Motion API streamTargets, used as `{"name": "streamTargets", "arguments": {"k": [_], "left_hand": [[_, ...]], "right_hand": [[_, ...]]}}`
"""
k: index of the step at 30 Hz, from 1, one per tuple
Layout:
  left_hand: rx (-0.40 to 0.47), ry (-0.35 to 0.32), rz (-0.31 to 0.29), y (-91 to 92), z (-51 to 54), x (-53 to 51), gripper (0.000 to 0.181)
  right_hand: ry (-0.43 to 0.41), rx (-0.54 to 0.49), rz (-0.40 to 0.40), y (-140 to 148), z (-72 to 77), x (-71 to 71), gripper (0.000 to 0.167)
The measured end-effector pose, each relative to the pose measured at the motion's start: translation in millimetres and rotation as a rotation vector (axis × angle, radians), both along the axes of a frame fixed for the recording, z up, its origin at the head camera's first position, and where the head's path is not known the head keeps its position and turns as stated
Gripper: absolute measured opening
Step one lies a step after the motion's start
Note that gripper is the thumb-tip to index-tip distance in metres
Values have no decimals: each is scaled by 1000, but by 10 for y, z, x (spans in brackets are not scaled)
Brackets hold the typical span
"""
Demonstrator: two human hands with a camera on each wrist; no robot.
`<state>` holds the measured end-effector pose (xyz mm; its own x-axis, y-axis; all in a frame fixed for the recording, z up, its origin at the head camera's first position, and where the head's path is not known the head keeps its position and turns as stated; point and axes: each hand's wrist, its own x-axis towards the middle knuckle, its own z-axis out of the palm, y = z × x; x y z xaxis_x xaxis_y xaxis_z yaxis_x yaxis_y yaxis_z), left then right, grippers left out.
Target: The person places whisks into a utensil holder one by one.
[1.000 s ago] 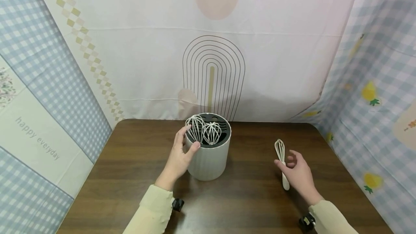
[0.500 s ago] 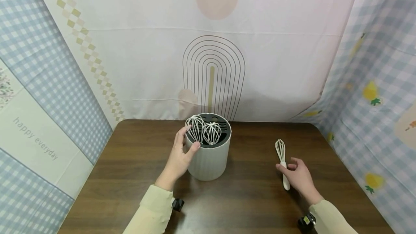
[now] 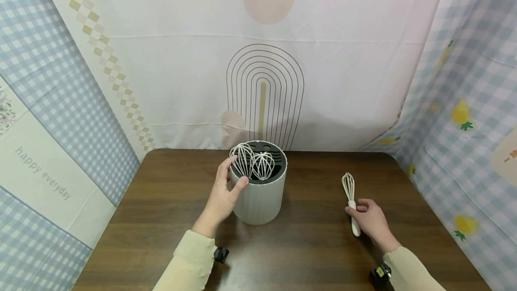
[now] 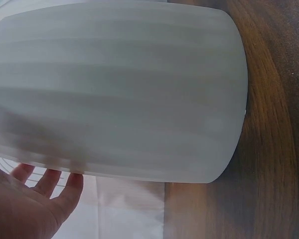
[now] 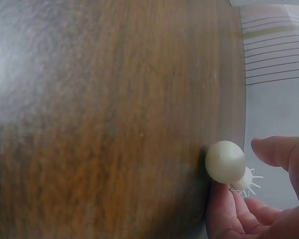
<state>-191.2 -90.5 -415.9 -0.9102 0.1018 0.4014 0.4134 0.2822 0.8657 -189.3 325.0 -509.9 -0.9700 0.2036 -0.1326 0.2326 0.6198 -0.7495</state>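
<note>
In the head view, a white utensil holder with a black slotted top stands upright. Two wire whisks stick up out of it. My left hand holds the holder near its rim, fingers on the left side and thumb at the front; the left wrist view shows the fingertips touching its ribbed wall. To the right, a small whisk with a white handle lies on the table. My right hand is around its handle, thumb over it; in the right wrist view the thumb stands apart from the handle end.
Both things are on a dark wooden table. A patterned white cloth hangs behind it, and blue checked cloths hang at the sides.
My right hand has moved slightly down along the small whisk's handle, and its fingers have drawn nearer to the handle. The left hand and the utensil holder stay in place.
</note>
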Motion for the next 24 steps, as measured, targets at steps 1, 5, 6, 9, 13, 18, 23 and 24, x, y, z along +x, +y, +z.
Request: {"name": "streamTargets", "arguments": {"k": [1,5,6,9,13,18,23,24], "left_hand": [[0,1,-1,-1,-6,-2,61],[4,11,-5,-5,-27,-12,60],[3,10,-6,-6,-27,-12,60],[2,6,-5,-5,-25,-11,60],[0,-9,-1,-3,-21,-13,61],[-2,-1,7,-25,-199,-132,63],[-14,6,21,-53,-380,-243,63],[-14,8,21,-56,-388,-246,63]], "right_hand": [[2,3,0,-1,-2,1,71],[-2,1,5,7,0,-2,67],[-3,0,6,10,0,-5,67],[-12,-1,5,19,-3,-10,63],[-24,-3,4,27,-5,-18,59],[-29,6,8,36,-17,-33,51],[-24,5,7,31,-14,-35,45],[-22,4,7,30,-13,-36,45]]}}
